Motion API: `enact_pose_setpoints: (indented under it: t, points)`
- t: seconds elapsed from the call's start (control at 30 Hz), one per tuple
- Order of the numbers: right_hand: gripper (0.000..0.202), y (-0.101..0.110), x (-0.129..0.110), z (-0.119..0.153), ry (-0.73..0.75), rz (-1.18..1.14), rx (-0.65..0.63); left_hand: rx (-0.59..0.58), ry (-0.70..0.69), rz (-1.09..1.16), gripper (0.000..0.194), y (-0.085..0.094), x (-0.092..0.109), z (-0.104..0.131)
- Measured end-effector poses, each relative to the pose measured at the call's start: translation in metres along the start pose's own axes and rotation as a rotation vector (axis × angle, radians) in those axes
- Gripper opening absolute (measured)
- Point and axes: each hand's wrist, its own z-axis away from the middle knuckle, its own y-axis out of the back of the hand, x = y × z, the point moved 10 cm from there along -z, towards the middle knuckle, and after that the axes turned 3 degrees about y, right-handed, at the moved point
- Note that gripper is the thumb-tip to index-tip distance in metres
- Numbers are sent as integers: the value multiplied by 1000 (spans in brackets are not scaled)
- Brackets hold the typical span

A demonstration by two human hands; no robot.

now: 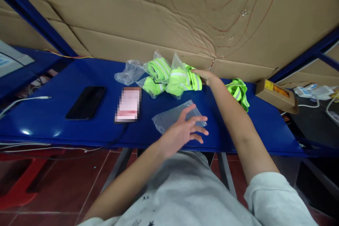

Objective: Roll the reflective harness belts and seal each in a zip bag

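My left hand [186,129] hovers with spread fingers over the near edge of a flat clear plastic bag [169,114], holding nothing. My right hand [203,76] reaches to the back of the blue table, at the right end of a pile of neon yellow-green reflective straps. Its fingers are partly hidden, and it touches a loose folded strap [195,80]. Left of that strap lie bagged rolls of the same material, one [177,79] standing in its bag and another [159,70] behind. Another loose strap [238,91] lies beyond my right forearm.
On the blue table [103,134], a black phone [86,102] and a phone with a lit screen [128,104] lie at left. A crumpled clear bag [129,72] is behind them. A cardboard box [277,95] sits at right. Cardboard [132,17] lines the back.
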Motion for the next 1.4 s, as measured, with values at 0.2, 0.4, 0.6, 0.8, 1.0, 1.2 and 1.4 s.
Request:
enact_pose_setpoints:
  t: [0.2,0.4,0.6,0.8,1.0,1.2,1.4]
  points:
    - [36,-4,-1,19,-16,-158,-58,122,-128,-621,39,31,22,-22]
    - [49,75,5,57,248,-413,267,-98,-41,-1024,30,14,18,-28]
    - [41,149,-2,109,453,-566,435,93,-426,-890,29,-2,108,-50]
    - [48,87,-7,133,322,-626,124,253,-439,-640,85,7,113,-78]
    - [45,54,-4,157,489,-373,306,13,-183,-395,69,10,62,-99]
    - [41,78,-26,198,731,97,666,66,-231,-370,66,15,68,-92]
    - [44,61,-41,224,857,276,684,10,-235,-485,76,10,62,-91]
